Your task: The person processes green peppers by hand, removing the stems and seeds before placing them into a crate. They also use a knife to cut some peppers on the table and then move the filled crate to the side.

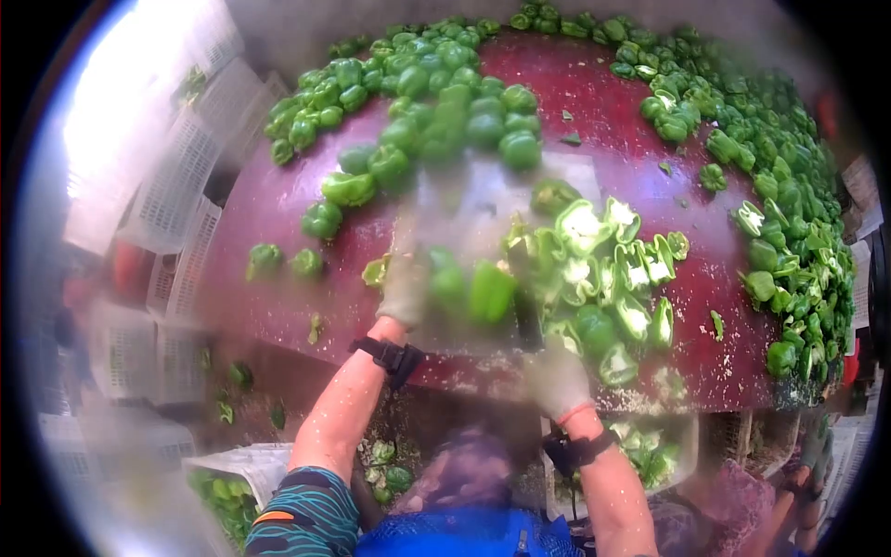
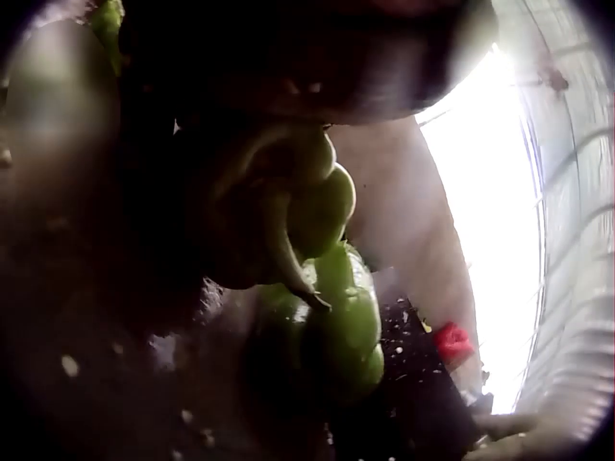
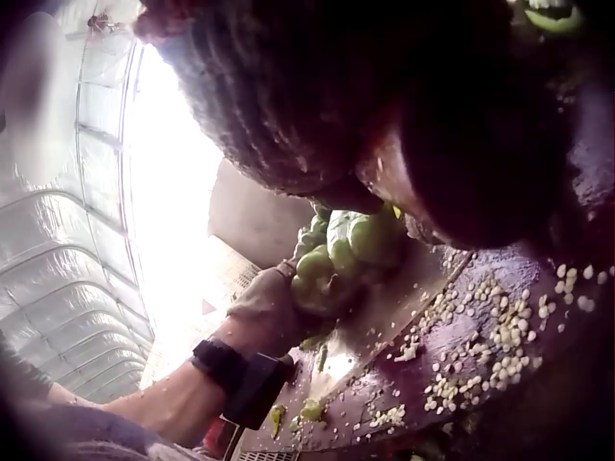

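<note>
In the head view my gloved left hand [image 1: 403, 295] holds a green bell pepper [image 1: 446, 281] over the board. The left wrist view shows a bell pepper with a curved stem [image 2: 322, 206] close under that hand, and a second pepper [image 2: 336, 331] beyond it. An upright bell pepper [image 1: 491, 292] stands between my hands. My gloved right hand [image 1: 559, 379], its fingers curled in the right wrist view, grips a dark narrow blade-like tool [image 1: 529, 320], blurred and mostly hidden. Cut pepper halves [image 1: 580, 269] with pale insides lie just past the right hand.
Whole peppers [image 1: 436, 102] heap at the back of the red table [image 1: 288, 213], and more line its right side. Loose seeds [image 3: 480, 346] are scattered near the front edge. White crates [image 1: 167, 204] stand on the left; a bin of pepper pieces [image 1: 650, 455] sits below the edge.
</note>
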